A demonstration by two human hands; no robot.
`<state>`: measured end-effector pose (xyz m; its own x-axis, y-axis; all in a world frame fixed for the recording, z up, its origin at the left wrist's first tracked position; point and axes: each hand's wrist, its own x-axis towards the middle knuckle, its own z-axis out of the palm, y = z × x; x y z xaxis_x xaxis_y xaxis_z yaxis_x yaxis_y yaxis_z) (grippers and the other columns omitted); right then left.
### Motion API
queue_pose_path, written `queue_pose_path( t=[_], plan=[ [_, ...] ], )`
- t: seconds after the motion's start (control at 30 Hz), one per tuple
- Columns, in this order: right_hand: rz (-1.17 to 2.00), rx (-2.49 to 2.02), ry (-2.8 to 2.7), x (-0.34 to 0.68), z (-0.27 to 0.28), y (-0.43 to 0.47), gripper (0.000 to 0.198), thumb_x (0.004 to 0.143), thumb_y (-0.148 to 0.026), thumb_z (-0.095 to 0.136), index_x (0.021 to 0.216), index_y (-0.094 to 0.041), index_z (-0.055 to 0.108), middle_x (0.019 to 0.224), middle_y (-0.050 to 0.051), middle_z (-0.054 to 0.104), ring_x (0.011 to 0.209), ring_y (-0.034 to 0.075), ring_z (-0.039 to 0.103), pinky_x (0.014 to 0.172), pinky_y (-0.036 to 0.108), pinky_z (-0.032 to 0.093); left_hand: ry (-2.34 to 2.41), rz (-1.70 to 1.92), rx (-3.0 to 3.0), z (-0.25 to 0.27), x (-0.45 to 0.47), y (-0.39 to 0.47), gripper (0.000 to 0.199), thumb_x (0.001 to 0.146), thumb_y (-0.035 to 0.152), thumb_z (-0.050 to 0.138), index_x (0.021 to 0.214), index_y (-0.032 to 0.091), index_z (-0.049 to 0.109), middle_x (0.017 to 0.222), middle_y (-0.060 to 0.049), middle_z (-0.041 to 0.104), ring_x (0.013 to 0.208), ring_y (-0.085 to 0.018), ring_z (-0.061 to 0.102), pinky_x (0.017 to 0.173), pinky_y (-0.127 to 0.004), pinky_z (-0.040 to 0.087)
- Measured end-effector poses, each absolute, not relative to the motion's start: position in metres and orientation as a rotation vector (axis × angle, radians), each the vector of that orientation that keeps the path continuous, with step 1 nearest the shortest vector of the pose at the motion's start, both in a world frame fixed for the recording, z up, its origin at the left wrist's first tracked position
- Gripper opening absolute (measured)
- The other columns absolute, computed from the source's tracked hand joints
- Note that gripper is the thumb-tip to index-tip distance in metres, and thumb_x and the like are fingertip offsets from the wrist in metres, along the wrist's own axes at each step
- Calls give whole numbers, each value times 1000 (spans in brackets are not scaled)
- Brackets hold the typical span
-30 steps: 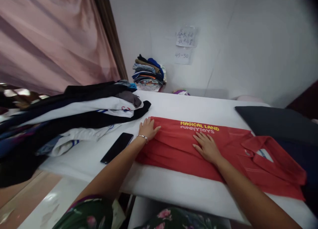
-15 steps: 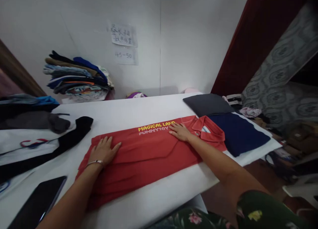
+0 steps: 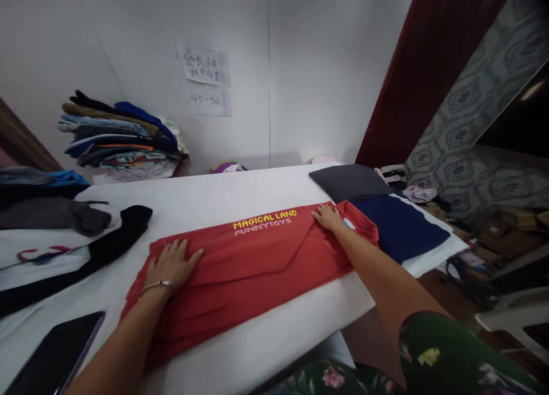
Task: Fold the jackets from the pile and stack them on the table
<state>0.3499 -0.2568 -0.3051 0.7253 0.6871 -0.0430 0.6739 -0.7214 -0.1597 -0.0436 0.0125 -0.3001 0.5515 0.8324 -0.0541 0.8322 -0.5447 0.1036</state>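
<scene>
A red collared shirt point(image 3: 257, 269) lies folded lengthwise across the white table, its collar to the right and "MAGICAL LAND FUNNYTOYS" printed along the far edge. My left hand point(image 3: 171, 264) rests flat on the hem end, fingers spread, a bracelet on the wrist. Near the collar, my right hand point(image 3: 328, 216) lies on the cloth with its fingers stretched out and partly covers the placket. Just past the collar are a folded navy garment point(image 3: 398, 226) and a dark grey folded garment point(image 3: 349, 180).
A tall stack of folded clothes point(image 3: 124, 138) stands against the wall at the back left. Loose clothes point(image 3: 47, 235) lie at the left, with a black phone point(image 3: 54, 355) in front of them. Handwritten papers point(image 3: 208, 78) hang on the wall. A white stool point(image 3: 514, 320) stands at the lower right.
My right hand has slid right across the shirt, from the printed letters to near the collar, uncovering the print. My left hand stays on the hem end. The view has shifted slightly.
</scene>
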Motion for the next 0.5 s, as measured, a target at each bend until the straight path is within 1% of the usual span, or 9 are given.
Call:
queue_pose_path(
  t=[0.13, 0.2, 0.27, 0.37, 0.43, 0.5],
  plan=[
    [101, -2817, -1057, 358, -301, -264, 60, 97, -49, 28, 140, -8, 38, 153, 20, 28, 140, 27, 26, 111, 46, 17, 1436, 13, 2661, -301, -44, 14, 81, 83, 63, 24, 146, 12, 35, 155, -12, 26, 143, -29, 20, 113, -52, 24],
    [116, -2813, -1069, 357, -298, -264, 58, 96, -48, 29, 137, -9, 42, 151, 20, 31, 139, 27, 29, 110, 47, 20, 1433, 30, 2660, -302, -44, 14, 81, 83, 63, 25, 145, 12, 37, 155, -12, 27, 143, -30, 21, 112, -53, 24],
    [128, -2792, -1105, 351, -296, -262, 56, 97, -49, 27, 136, -14, 45, 150, 17, 34, 138, 26, 31, 110, 46, 21, 1428, 40, 2653, -301, -44, 14, 81, 83, 62, 27, 145, 12, 37, 154, -12, 27, 143, -30, 21, 112, -53, 25],
    [149, -2734, -1199, 333, -299, -261, 58, 97, -53, 22, 142, -22, 38, 154, 10, 30, 142, 23, 24, 112, 44, 19, 1424, 40, 2640, -299, -43, 13, 81, 83, 62, 27, 145, 12, 37, 155, -11, 27, 143, -30, 20, 112, -54, 24],
    [197, -2693, -1251, 321, -304, -262, 63, 95, -57, 22, 148, -22, 29, 156, 8, 25, 144, 22, 18, 114, 45, 16, 1430, 55, 2627, -298, -43, 12, 80, 82, 62, 28, 144, 12, 38, 154, -11, 28, 143, -31, 21, 113, -54, 23],
    [244, -2664, -1262, 314, -307, -264, 68, 94, -60, 22, 150, -21, 24, 157, 9, 22, 145, 23, 15, 114, 47, 14, 1433, 79, 2603, -297, -42, 11, 81, 81, 62, 30, 144, 12, 38, 153, -12, 32, 142, -32, 22, 113, -54, 23]
  ],
)
